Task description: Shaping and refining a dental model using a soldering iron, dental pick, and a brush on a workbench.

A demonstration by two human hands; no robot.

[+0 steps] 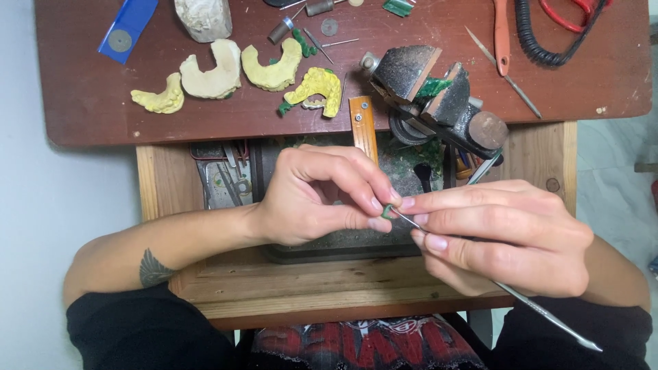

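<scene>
Right hand [500, 233] fingers clamped on a thin steel carving tool [528, 301], tip at the work. Left hand [322, 199] thumb and fingertips pinched together on a tiny green wax piece [388, 212], just beside the right fingertips. It looks light, soft and easily crushed: hold its edges. Beyond the fingers: dark bench vise [439, 103], yellow plaster dental casts [274, 68].

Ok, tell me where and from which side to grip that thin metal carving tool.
Grip the thin metal carving tool along its slender middle shaft, pen-style, coming from the right. It slants from a fine tip at the small green wax piece down to a flattened end at lower right. The right hand already holds it so, and the left hand pinches the wax.
</scene>
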